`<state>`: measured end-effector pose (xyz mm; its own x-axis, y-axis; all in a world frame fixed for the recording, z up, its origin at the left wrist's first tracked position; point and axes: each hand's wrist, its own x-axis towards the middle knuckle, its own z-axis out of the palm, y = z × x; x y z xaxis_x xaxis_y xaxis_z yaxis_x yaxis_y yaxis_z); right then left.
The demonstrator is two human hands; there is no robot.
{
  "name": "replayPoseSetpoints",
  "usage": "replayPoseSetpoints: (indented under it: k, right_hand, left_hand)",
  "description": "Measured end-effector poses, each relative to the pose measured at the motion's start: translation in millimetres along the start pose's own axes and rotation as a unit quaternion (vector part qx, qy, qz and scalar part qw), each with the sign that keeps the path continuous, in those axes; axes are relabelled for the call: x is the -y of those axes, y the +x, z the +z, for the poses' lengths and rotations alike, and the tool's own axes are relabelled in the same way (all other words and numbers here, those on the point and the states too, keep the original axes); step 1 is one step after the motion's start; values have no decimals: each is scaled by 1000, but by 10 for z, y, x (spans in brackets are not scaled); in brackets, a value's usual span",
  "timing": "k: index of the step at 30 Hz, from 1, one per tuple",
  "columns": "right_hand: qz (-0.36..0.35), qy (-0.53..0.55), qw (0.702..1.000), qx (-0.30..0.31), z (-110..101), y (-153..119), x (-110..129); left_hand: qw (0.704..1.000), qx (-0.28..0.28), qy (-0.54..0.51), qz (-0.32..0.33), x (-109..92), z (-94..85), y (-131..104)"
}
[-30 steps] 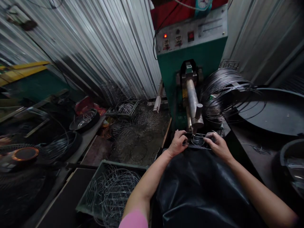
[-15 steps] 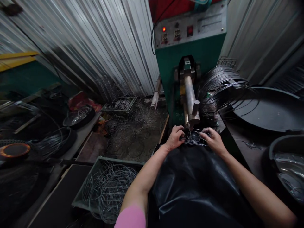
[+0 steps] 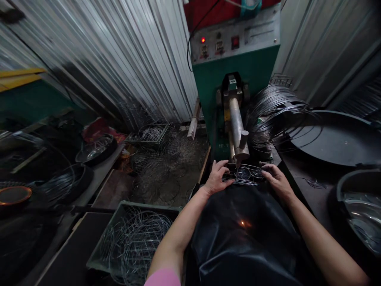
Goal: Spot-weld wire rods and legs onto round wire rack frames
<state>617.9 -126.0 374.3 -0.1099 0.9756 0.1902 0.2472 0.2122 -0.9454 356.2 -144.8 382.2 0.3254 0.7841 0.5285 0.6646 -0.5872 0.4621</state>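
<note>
Two hands, left hand (image 3: 216, 177) and right hand (image 3: 275, 178), fingers curled, grip a wire grille (image 3: 243, 174) under the welder's electrode (image 3: 240, 147).

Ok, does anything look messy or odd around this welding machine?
Yes. Wire rings lie scattered loose over the floor left of the green machine, outside the crate. Loops spring from the wire coil over the black tray. An orange glint shows on the black apron. Both hands, left hand and right hand, steady the wire piece.
</note>
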Motion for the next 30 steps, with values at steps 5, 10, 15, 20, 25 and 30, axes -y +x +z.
replayPoseSetpoints:
  k: [5,10,15,20,25,30]
  right_hand:
    - [75,77,994,-1,-141,-105,-328]
    - [62,88,993,-47,-133,-182,-416]
    - [44,77,994,-63,-141,-400,-290]
    - [39,86,993,-67,-101,-596,-74]
    - [83,171,982,-14,-86,-675,206]
    - [144,265,952,57,-181,-714,381]
  left_hand:
    - [990,-107,75,-45,-397,172,-280]
    - [978,-86,-49,-186,-830,779,-543]
    - [955,-101,-112,-256,-972,1159,-425]
    - [954,-70,-182,-229,-1099,1119,-345]
    - [910,-60,-325,-250,-1160,912,-381]
    - [830,-71,-471,-290,-1149,634,-429]
